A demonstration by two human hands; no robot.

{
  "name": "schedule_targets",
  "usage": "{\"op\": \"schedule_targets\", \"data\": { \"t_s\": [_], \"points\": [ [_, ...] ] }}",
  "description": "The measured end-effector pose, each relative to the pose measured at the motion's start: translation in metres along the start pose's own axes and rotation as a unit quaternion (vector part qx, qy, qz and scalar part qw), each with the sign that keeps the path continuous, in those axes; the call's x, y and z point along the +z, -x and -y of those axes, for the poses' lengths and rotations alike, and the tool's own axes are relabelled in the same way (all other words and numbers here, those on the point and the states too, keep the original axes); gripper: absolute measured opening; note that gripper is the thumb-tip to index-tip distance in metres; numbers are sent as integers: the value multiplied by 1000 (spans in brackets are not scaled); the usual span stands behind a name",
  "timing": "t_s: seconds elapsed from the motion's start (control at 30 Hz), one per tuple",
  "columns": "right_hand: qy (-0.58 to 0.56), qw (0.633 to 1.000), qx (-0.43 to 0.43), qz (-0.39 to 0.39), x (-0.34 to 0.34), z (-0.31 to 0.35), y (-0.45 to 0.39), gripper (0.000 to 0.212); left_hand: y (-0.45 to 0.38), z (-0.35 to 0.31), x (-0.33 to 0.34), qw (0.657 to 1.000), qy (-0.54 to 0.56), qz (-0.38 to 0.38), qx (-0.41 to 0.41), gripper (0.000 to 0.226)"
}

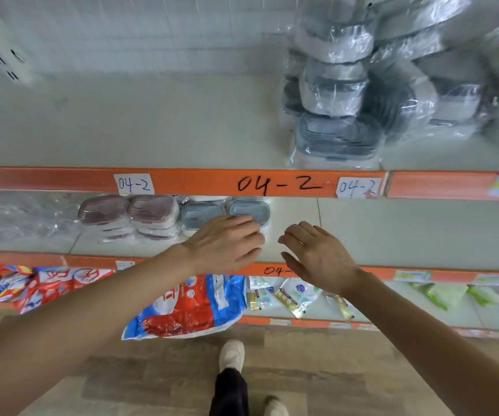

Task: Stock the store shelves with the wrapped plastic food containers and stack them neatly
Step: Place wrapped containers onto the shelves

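Wrapped containers [249,212] sit on the orange-edged shelf [347,226].

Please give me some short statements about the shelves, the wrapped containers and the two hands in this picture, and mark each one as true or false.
1. The left hand reaches to the blue-lidded containers on the middle shelf. True.
2. The right hand holds a wrapped container. False: its fingers are relaxed and hold nothing.
3. The pink-lidded containers stand to the left of the blue-lidded ones. True.
4. The upper shelf carries no goods. False: a pile of wrapped grey containers stands on its right part.
5. The label on the orange shelf edge reads 04-2. True.
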State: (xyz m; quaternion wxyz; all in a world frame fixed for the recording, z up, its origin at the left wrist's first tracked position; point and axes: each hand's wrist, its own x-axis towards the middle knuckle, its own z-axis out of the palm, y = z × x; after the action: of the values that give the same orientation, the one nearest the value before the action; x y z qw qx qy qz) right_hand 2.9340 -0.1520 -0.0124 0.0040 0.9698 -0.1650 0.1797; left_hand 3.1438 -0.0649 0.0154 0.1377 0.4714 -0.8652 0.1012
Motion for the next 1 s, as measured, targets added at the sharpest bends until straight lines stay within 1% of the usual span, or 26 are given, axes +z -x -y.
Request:
{"op": "schedule_targets", "data": {
  "t_s": [0.1, 0.2, 0.33, 0.43, 0.53, 0.63, 0.73, 0.83, 0.9, 1.0],
  "points": [
    [1, 1000, -8, -24, -37, -6, 8, 22, -32, -13, -28, 999, 5, -34, 41, 14],
    [32, 998, -5, -58, -77, -15, 5, 23, -66, -16, -58, 995, -4, -84, 50, 16],
    [82, 990, 41, -107, -126, -31, -7, 21, -112, 2, -95, 988, 2, -153, 31, 16],
    [117, 983, 65, -125, -153, -46, -17, 23, -146, 23, -113, 984, 3, -174, -28, 15],
    [132, 977, 108, -125, -169, -55, -29, 24, -175, 40, -121, 982, -1, -155, -106, 23],
    [138, 972, 144, -125, -181, -63, -46, 24, -199, 55, -133, 981, 16, -138, -133, 30],
    [155, 967, 169, -108, -193, -70, -70, 29, -214, 73, -144, 983, 18, -127, -135, 32],
    [151, 959, 214, -103, -196, -74, -98, 34, -215, 95, -146, 987, 5, -101, -127, 32],
    [137, 955, 249, -81, -195, -77, -118, 37, -210, 111, -145, 990, -8, -84, -117, 29],
    [115, 950, 289, -18, -194, -89, -149, 47, -199, 132, -145, 992, -31, -62, -103, 29]
  ]
}}
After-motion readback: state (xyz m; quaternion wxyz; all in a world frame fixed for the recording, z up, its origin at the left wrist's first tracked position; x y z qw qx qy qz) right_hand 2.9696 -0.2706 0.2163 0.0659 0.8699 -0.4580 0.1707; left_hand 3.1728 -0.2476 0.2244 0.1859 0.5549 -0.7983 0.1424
